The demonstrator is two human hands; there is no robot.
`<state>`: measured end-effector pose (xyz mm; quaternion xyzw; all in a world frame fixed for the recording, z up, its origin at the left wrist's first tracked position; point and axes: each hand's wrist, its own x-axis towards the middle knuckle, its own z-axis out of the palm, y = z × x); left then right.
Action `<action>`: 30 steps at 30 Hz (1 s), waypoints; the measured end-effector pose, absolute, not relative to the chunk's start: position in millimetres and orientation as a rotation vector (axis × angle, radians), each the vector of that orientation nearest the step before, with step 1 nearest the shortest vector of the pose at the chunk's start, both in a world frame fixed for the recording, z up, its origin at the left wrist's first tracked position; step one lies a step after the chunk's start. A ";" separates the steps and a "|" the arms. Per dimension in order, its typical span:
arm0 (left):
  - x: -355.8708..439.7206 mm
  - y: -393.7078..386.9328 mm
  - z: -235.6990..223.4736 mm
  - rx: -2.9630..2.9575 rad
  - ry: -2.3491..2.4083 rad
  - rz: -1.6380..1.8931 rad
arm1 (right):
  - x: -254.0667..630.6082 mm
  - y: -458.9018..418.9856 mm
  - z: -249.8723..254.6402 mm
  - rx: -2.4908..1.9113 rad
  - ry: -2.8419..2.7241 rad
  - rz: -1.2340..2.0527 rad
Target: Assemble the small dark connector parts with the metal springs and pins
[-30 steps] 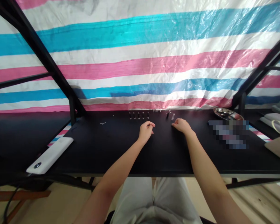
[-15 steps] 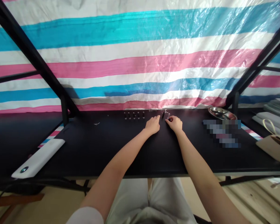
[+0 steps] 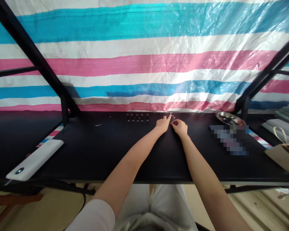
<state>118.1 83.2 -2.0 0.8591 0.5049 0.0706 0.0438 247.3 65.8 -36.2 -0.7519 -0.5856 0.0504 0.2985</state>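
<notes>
Five dark pieces [image 3: 137, 117] form one row; left hand [image 3: 163, 124] extends one finger, right hand [image 3: 180, 127] pinches one clear tube [image 3: 173, 119].

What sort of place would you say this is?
Probably a makeshift workstation for small items: a black table, a striped plastic sheet hung behind it, and a row of small dark pieces laid out.

Striped plastic sheeting [image 3: 144, 67] in blue, white and pink hangs at twelve o'clock, glossy with light toward one, behind a black table [image 3: 86, 160] above a beige floor [image 3: 55, 208].
</notes>
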 end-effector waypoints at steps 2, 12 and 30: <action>117.7 80.6 -2.7 2.661 1.562 0.282 | 247.1 65.9 -36.6 -1.997 -1.553 0.135; 104.3 73.2 -6.8 2.731 1.581 0.452 | 244.6 64.6 -36.0 -1.980 -1.575 0.121; 28.8 22.3 -9.7 1.616 1.236 1.240 | 236.9 53.1 -33.6 -1.952 -1.634 0.126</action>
